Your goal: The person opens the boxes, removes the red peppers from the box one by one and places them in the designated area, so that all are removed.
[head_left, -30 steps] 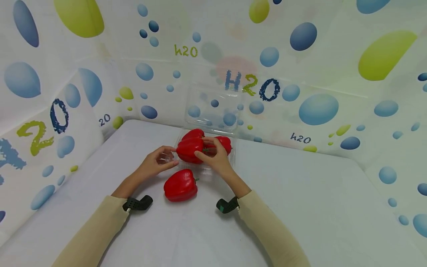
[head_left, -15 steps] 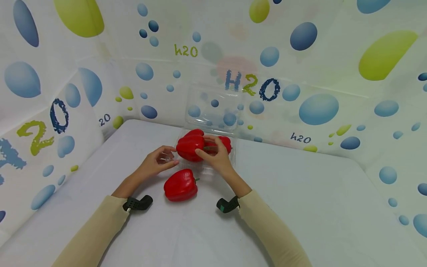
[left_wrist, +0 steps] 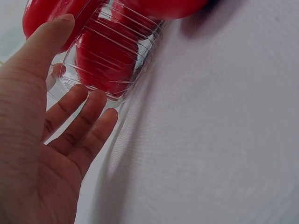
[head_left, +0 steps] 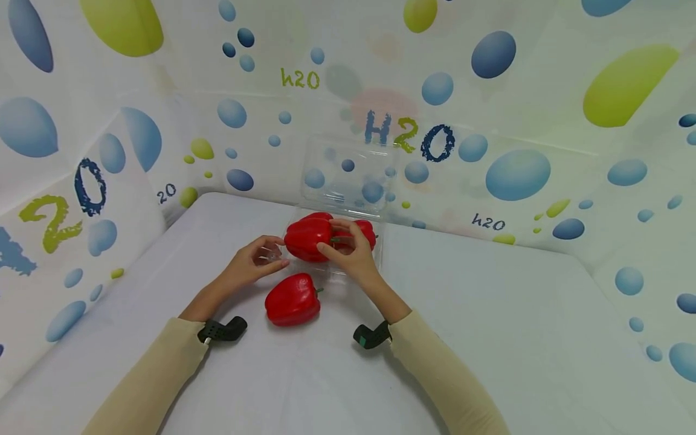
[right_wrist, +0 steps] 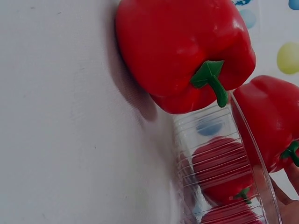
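My right hand (head_left: 350, 251) grips a red bell pepper (head_left: 307, 240) with thumb and fingers near its green stem end. That pepper is above a clear plastic clamshell box (head_left: 337, 275), overlapping its open top. More red peppers (right_wrist: 222, 170) show through the box's ribbed wall in the right wrist view. My left hand (head_left: 252, 261) is at the box's left side, fingers relaxed and spread. In the left wrist view its thumb lies before the held pepper and its fingertips are close to the box wall; contact is unclear. Another red bell pepper (head_left: 293, 300) lies on the table in front of the box.
The box's transparent lid (head_left: 348, 172) stands raised at the back, against a patterned sheet (head_left: 522, 109) with blue and green drops. A white cloth covers the table (head_left: 489, 320). Dark wrist cameras (head_left: 223, 329) project inward from both sleeves.
The right hand has shifted the held pepper slightly back, so it covers more of the pepper behind it. The left hand has barely moved, and the head view has tilted a little.
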{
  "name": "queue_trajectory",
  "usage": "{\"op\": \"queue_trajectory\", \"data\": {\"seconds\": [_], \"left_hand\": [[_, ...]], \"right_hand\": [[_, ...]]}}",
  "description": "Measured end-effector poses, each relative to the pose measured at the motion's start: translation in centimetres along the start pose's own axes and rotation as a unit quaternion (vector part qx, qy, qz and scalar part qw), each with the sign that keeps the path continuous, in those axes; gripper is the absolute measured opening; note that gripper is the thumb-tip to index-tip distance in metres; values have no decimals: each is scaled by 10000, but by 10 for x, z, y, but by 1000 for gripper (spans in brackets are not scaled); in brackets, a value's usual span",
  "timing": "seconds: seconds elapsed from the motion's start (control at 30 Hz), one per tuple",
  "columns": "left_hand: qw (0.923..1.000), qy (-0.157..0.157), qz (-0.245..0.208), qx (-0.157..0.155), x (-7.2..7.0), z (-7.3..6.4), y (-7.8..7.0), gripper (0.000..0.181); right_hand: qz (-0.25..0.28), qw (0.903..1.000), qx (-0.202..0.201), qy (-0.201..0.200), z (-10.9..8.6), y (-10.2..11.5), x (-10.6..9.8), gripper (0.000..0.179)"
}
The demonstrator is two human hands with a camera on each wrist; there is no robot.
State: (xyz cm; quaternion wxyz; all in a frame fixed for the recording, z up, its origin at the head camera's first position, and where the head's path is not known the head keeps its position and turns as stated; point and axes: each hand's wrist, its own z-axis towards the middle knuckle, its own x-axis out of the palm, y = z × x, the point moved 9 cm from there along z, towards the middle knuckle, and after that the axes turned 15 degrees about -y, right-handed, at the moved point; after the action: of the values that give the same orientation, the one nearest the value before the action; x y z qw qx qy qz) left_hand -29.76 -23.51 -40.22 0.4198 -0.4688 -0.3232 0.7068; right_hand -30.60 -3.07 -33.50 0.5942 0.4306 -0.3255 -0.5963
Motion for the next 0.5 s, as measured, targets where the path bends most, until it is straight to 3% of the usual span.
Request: {"op": "queue_trajectory", "data": {"seconds": [0.13, 0.5], "left_hand": [[9999, -14, -34, 97, 0, 1, -1, 45], [10000, 13, -5, 85, 1, 1, 0, 45]], "right_hand": [[97, 9998, -87, -117, 3, -18, -2, 54], [420, 9990, 120, -117, -5, -18, -13, 52]]}}
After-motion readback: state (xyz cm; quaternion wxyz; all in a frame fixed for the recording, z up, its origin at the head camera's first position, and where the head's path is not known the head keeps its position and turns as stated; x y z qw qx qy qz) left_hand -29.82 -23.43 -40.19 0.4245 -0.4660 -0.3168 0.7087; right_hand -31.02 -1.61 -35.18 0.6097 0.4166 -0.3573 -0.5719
